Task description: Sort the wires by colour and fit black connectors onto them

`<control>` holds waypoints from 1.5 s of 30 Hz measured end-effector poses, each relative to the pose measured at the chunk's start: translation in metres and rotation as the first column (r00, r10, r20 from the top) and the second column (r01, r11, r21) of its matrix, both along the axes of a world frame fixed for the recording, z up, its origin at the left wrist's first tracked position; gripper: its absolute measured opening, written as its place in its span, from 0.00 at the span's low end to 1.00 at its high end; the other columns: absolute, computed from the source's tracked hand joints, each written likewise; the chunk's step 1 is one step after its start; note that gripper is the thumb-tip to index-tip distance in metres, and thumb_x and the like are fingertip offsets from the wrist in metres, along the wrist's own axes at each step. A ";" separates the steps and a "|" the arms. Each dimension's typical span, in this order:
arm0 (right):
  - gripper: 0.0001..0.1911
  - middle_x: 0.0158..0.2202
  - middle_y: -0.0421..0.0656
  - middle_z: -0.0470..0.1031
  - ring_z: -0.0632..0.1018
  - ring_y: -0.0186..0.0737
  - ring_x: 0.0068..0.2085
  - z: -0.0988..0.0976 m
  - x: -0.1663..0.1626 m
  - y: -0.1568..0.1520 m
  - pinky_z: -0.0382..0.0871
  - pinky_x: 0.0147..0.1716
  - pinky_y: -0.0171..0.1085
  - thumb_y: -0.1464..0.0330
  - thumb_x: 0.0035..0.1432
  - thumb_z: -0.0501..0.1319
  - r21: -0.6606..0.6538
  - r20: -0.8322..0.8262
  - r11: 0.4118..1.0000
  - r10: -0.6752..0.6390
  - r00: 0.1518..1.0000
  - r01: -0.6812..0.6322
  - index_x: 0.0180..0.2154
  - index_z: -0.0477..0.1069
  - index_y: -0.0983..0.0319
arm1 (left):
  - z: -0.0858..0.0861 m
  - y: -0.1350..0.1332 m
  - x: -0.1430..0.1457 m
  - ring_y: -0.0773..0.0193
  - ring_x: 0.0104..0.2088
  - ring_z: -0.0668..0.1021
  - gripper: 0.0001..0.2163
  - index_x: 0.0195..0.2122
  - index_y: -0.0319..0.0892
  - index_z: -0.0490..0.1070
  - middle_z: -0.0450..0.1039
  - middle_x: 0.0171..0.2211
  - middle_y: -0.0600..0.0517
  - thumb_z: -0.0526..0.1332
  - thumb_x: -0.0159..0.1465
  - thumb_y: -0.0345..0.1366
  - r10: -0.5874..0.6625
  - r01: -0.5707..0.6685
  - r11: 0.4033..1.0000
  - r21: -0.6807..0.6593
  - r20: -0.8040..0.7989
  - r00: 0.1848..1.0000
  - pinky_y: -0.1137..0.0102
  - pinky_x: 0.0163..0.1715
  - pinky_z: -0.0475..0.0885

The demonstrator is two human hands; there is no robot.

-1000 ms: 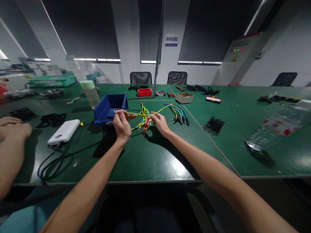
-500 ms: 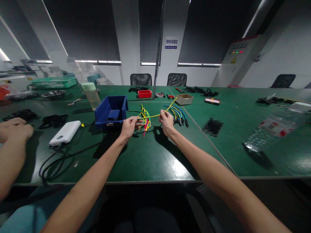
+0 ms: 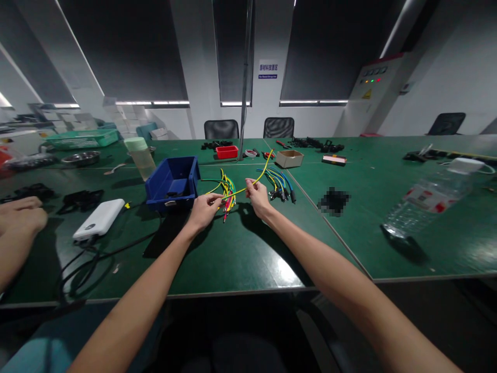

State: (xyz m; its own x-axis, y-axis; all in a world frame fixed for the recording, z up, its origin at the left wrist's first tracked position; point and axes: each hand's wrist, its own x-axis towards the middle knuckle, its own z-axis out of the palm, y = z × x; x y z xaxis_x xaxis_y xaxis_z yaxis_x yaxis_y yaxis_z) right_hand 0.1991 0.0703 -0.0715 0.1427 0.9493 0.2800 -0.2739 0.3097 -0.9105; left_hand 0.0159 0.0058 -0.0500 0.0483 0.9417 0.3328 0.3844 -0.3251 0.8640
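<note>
A yellow wire (image 3: 236, 192) runs between my two hands, held just above the table. My left hand (image 3: 204, 210) pinches it near one end. With thumb and fingers closed, my right hand (image 3: 258, 197) grips it further along, and its free part curves up and away to the right. Behind the hands lies a bundle of coloured wires (image 3: 229, 189), yellow, green and red, with small metal ends. To the right of my right hand lies a second bundle of blue, yellow and black wires (image 3: 285, 182) with dark tips.
A blue bin (image 3: 171, 199) stands left of my left hand, near a white power bank (image 3: 99, 220) with cables. Another person's hand (image 3: 23, 215) rests at far left. A cardboard box (image 3: 289, 159), red tray (image 3: 227, 152) and water bottle (image 3: 423, 204) stand on the green table (image 3: 240, 264).
My left hand has turned and slid a little along the yellow wire, closer to the right hand. The wire's free end now points up more steeply. The whole view has shifted slightly.
</note>
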 end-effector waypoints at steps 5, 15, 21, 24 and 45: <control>0.20 0.20 0.33 0.63 0.64 0.27 0.20 -0.003 0.004 0.002 0.56 0.20 0.30 0.56 0.49 0.63 -0.008 0.029 1.000 0.025 0.999 -0.025 0.39 0.68 0.65 | 0.013 0.000 -0.011 0.61 0.32 0.79 0.13 0.34 0.40 0.76 0.79 0.31 0.49 0.56 0.60 0.42 0.349 -0.299 0.905 0.303 -0.128 0.928 0.70 0.35 0.72; 0.22 0.23 0.33 0.65 0.68 0.26 0.21 -0.004 0.002 -0.001 0.62 0.22 0.29 0.53 0.50 0.62 -0.046 0.069 0.997 0.063 0.996 -0.060 0.39 0.68 0.64 | 0.036 0.079 -0.113 0.55 0.40 0.79 0.13 0.40 0.40 0.76 0.78 0.37 0.46 0.57 0.56 0.36 0.656 -0.557 0.754 0.348 -0.447 0.608 0.65 0.44 0.71; 0.22 0.20 0.32 0.65 0.71 0.28 0.20 -0.003 0.003 -0.004 0.63 0.21 0.29 0.52 0.54 0.59 -0.075 0.086 0.995 0.073 0.994 -0.067 0.40 0.67 0.64 | 0.010 0.112 -0.140 0.55 0.39 0.79 0.14 0.38 0.39 0.78 0.79 0.38 0.45 0.61 0.49 0.33 0.246 -0.386 0.922 -0.042 -0.705 0.666 0.69 0.40 0.72; 0.22 0.19 0.32 0.64 0.71 0.28 0.19 -0.005 0.003 -0.004 0.63 0.20 0.29 0.52 0.56 0.57 -0.072 0.106 0.996 0.064 0.992 -0.057 0.41 0.66 0.64 | 0.006 0.118 -0.142 0.55 0.36 0.80 0.11 0.32 0.41 0.79 0.79 0.35 0.47 0.62 0.46 0.32 0.189 -0.370 0.922 -0.115 -0.701 0.688 0.70 0.36 0.73; 0.15 0.20 0.36 0.67 0.74 0.33 0.19 -0.001 -0.001 -0.011 0.68 0.18 0.31 0.58 0.64 0.50 -0.196 0.086 0.969 0.168 0.982 -0.149 0.38 0.65 0.63 | 0.008 0.104 -0.136 0.47 0.39 0.77 0.13 0.38 0.42 0.73 0.76 0.39 0.40 0.58 0.52 0.38 0.438 -0.508 0.854 0.112 -0.681 0.586 0.58 0.39 0.71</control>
State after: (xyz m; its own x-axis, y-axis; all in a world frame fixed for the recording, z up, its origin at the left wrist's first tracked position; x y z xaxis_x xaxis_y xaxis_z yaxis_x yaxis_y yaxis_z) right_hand 0.1980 0.0591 -0.0728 -0.0339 0.9944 0.1002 -0.2089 0.0910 -0.9737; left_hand -0.1196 0.1093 -0.0424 -0.2404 0.9187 0.3133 0.9357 0.1335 0.3265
